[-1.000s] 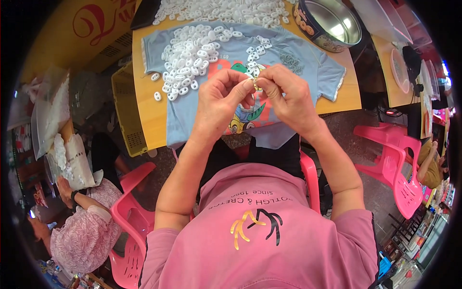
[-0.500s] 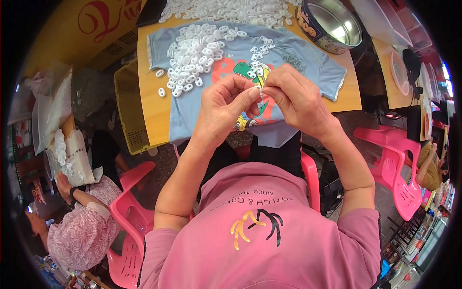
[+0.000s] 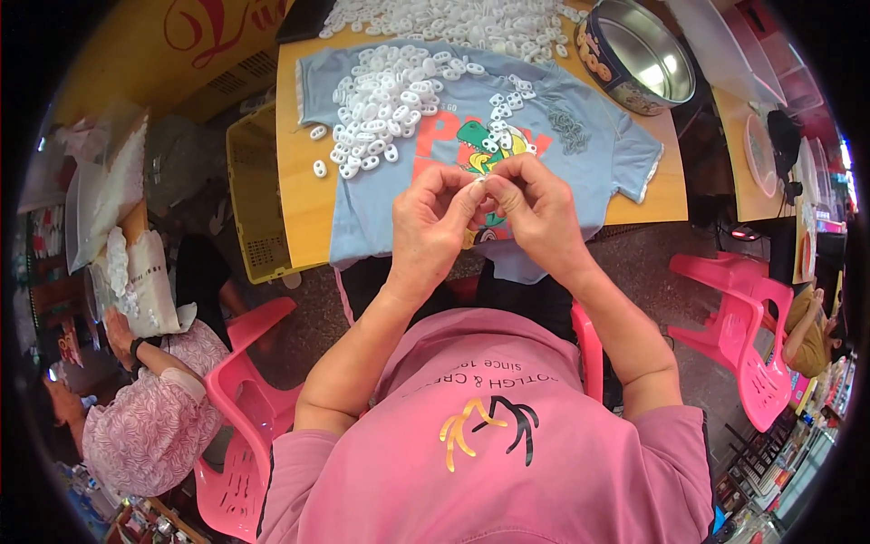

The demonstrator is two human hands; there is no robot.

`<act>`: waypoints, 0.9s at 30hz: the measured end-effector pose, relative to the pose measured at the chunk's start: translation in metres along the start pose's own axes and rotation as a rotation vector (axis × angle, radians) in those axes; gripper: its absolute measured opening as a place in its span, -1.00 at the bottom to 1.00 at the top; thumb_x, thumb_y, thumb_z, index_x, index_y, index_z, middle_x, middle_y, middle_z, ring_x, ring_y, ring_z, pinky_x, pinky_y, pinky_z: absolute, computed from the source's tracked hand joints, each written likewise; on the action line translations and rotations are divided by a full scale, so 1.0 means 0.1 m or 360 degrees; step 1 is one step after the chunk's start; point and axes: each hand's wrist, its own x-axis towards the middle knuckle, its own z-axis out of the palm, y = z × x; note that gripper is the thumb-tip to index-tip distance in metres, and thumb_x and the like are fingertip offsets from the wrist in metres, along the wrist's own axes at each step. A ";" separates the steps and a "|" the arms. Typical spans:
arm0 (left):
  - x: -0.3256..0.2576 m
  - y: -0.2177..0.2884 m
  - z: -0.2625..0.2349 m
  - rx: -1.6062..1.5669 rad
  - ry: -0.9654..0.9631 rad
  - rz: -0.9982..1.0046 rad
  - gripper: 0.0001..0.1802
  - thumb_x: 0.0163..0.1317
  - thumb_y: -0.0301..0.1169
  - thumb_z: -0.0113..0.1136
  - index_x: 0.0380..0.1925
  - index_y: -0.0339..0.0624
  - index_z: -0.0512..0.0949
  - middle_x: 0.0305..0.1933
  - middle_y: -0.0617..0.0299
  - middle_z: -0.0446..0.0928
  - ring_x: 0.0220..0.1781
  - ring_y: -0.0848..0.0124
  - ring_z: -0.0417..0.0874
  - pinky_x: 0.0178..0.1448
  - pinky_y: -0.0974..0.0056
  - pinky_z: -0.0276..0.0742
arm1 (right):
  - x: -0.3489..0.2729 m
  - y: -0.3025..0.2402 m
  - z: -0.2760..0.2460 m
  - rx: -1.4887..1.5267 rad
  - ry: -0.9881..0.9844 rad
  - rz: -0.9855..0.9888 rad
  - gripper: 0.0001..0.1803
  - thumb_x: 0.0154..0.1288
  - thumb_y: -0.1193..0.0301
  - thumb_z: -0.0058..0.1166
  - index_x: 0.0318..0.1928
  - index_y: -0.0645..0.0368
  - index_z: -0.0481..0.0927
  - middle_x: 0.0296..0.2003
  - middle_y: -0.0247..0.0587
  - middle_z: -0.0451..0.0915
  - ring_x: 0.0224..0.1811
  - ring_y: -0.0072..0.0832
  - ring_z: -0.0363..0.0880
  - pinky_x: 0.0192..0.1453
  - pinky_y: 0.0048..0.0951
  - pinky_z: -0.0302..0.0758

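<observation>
My left hand (image 3: pixel 428 222) and my right hand (image 3: pixel 536 208) meet over a light-blue T-shirt (image 3: pixel 367 213), both closed in a pinch. A small white plastic piece (image 3: pixel 480 180) shows between the fingertips, mostly covered by the left ones; what the right fingers grip is too small to make out. Just beyond lies a loose trail of white two-hole pieces (image 3: pixel 499 113). Left of it, a heap of white oval two-hole pieces (image 3: pixel 381 100) rests on the shirt. A grey-green tangle of thin loops (image 3: pixel 569 130) sits at the right.
The shirt covers much of a wooden table (image 3: pixel 304 208). More white pieces (image 3: pixel 453 23) pile up at the far edge beside a round tin (image 3: pixel 648 77). A yellow crate (image 3: pixel 254 195) stands left, pink chairs (image 3: pixel 240 390) at both sides. Another person (image 3: pixel 149 417) sits at left.
Both hands have come closer together and slightly nearer to me, still pinching. The right hand has lowered. The view has shifted, so the table appears a little further right.
</observation>
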 end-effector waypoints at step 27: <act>-0.15 0.01 -0.70 -0.0378 0.0212 0.0087 -0.87 0.31 -0.46 0.18 -0.25 -0.32 0.52 -0.34 0.20 0.59 -0.40 0.53 0.58 -0.29 0.43 0.51 | 0.47 -0.10 0.35 0.0552 -0.0322 0.0560 -0.74 0.32 0.40 0.16 -0.06 0.29 0.61 -0.34 -0.32 0.61 -0.46 -0.72 0.52 -0.36 -0.62 0.51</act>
